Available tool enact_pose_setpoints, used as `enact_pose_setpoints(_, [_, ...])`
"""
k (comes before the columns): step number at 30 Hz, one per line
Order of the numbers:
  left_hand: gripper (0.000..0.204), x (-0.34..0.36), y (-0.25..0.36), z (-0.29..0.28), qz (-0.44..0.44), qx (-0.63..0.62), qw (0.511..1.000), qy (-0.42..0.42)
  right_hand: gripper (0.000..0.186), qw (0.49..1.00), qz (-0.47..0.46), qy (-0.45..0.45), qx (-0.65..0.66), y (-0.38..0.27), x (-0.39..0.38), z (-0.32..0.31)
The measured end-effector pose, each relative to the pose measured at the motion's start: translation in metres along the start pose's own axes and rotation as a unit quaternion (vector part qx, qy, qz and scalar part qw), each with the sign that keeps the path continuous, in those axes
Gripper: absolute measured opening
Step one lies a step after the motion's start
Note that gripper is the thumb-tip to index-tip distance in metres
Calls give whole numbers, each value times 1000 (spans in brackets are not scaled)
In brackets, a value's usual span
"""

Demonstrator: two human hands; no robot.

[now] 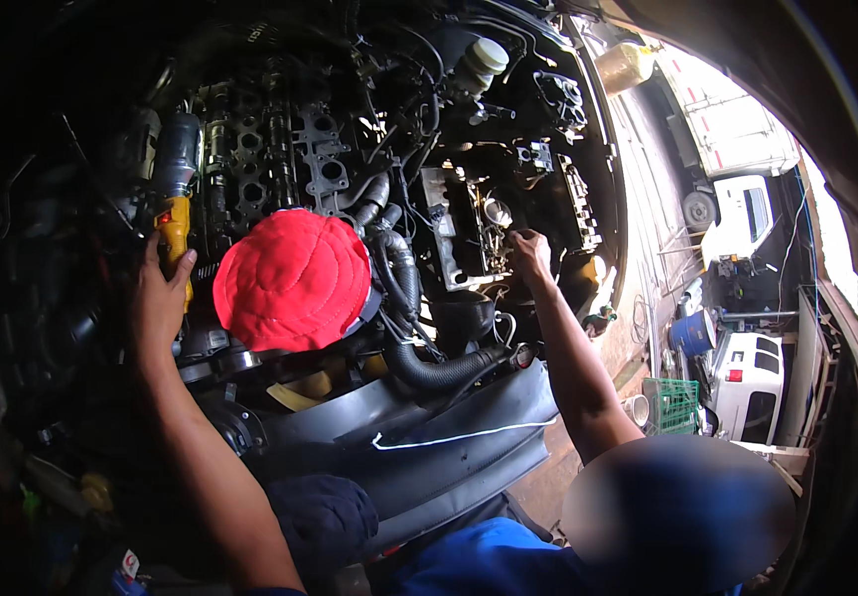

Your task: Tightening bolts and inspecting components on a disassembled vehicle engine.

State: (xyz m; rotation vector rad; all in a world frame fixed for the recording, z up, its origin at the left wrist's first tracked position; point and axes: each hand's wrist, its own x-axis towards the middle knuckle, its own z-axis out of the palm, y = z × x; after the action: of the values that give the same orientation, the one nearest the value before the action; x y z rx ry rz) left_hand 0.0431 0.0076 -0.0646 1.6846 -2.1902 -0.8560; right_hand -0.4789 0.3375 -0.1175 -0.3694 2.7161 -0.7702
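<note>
My left hand [163, 288] grips a yellow-handled tool [176, 219] with a red detail and a metal cylinder at its upper end, over the left part of an open engine bay. My right hand [533, 256] has its fingers pinched at metal fittings [497, 214] on an engine assembly [449, 248] at the right; what they hold is hidden. Between my hands a red cap [288, 278] rests among dark hoses [394, 268], just below exposed engine parts [250, 149].
A grey bumper or panel [459, 447] spans the lower middle. Beyond the bay's right edge are a white truck [737, 219], another white vehicle [747, 377], a green crate [672, 402] and a blue bucket [692, 333]. A blurred oval hides the lower right.
</note>
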Motion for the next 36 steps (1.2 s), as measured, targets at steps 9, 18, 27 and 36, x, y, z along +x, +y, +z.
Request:
enact_pose_setpoints(9, [74, -4, 5, 1, -14, -29, 999, -7, 49, 970, 97, 94, -201, 16, 76, 28])
enact_pose_setpoints(18, [78, -6, 10, 1, -22, -32, 999, -9, 51, 988, 74, 111, -79, 20, 76, 40])
enact_pose_setpoints(27, [77, -5, 8, 1, -17, -42, 998, -32, 48, 979, 78, 66, -174, 32, 79, 41])
enact_pose_setpoints(36, [79, -6, 12, 1, -12, -34, 999, -20, 57, 972, 81, 135, -172, -9, 50, 44])
